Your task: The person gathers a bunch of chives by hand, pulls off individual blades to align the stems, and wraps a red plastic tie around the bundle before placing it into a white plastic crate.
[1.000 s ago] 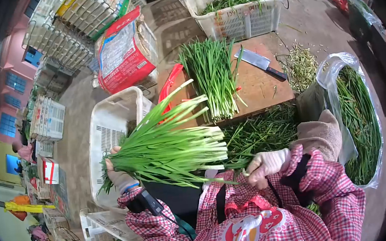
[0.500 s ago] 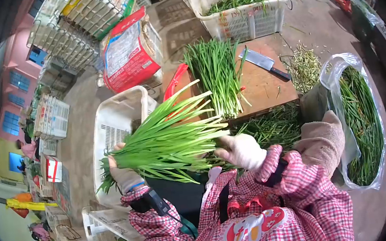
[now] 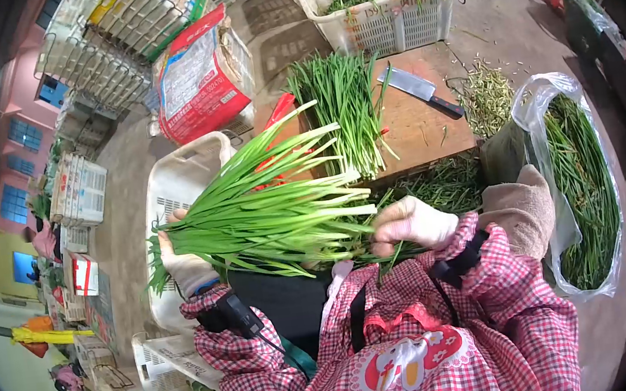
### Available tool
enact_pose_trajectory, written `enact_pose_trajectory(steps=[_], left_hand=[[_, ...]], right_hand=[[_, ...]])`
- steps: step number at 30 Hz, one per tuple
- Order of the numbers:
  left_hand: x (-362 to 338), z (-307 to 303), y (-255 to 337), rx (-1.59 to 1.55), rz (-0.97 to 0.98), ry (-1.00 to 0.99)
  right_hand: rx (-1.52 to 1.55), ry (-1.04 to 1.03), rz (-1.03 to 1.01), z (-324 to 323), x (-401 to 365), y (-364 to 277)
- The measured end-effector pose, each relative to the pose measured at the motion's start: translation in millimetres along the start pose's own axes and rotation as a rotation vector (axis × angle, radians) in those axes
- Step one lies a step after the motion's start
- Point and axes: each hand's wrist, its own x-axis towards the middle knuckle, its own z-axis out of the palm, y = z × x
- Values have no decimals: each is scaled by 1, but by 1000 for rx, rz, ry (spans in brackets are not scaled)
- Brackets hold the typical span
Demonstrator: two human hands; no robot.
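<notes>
My left hand, in a light glove, grips a thick bunch of green chives near its leafy end, and the bunch lies across in front of me. My right hand, gloved too, is closed on loose green leaves at the bunch's cut white ends. Under the hands lies a heap of loose chive trimmings. Beyond it a second bunch of chives lies on a wooden board, with a cleaver to its right.
A white plastic crate stands left of the board. A clear bag full of chives stands at right. Another crate with greens sits at the back, a red and white sack behind left. Newspapers lie at lower left.
The right hand rose from my lap to the bunch's cut ends and now closes on leaves there. The left hand has lifted the bunch slightly.
</notes>
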Motion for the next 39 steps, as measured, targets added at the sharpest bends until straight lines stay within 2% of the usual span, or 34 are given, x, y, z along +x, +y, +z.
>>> enact_pose_trajectory(steps=[2, 4, 6, 7, 8, 10, 11, 12, 13, 16, 18, 23, 26, 28, 29, 30, 32, 34, 37, 38, 39], left_hand=[[0, 0, 1, -34, -26, -17], [1, -2, 2, -61, -35, -21], [0, -6, 6, -107, -47, -22], [3, -10, 7, -62, -26, -61], [2, -8, 7, -61, -31, -66], [-1, -4, 10, -114, -41, -12], [2, -9, 11, -153, -58, 4], [1, -9, 11, -150, -56, 4], [-1, -8, 11, -134, -44, 5], [4, -16, 11, -130, -19, -12], [-3, -12, 10, -126, -32, 24], [-6, -10, 13, -90, 2, 38], [-9, -7, 13, -82, 20, 10], [-2, -11, 14, -102, 19, 35], [-2, -11, 14, -115, 1, 21], [-2, -8, 14, -130, -14, 7], [-11, 3, 7, -140, -16, 41], [-15, 9, 3, -147, -21, 79], [-21, 14, 0, -67, 24, 18], [-26, 18, 2, -68, 27, 19], [-29, 21, 3, -30, 44, 18]], right_hand=[[-16, 7, 157, -21, -27, -1], [-449, -56, 191, -60, -43, 20], [-1351, -106, 400, -70, -58, 16], [-1656, -167, 662, -87, -58, 43], [-1747, -337, 743, -68, -60, 13], [-1558, 25, 412, -36, -56, -2], [-1561, 82, 240, -25, -47, 2], [-1464, 217, -181, -14, -42, 13], [-1348, 225, -233, -2, -30, 18], [-1183, 314, -627, 28, 9, 31], [-1117, 305, -708, 44, 23, 30], [-965, 431, -811, 54, 38, 44], [-879, 540, -635, 51, 35, 49], [-425, 657, -417, 50, 35, 56], [11, 631, -359, 39, 44, 77], [307, 630, -289, 32, 44, 76], [741, 651, -312, 29, 45, 85], [774, 702, -282, 22, 43, 91], [993, 695, -439, -19, 44, 139], [944, 947, -320, -19, 32, 126], [665, 1029, -212, -29, 27, 131]])
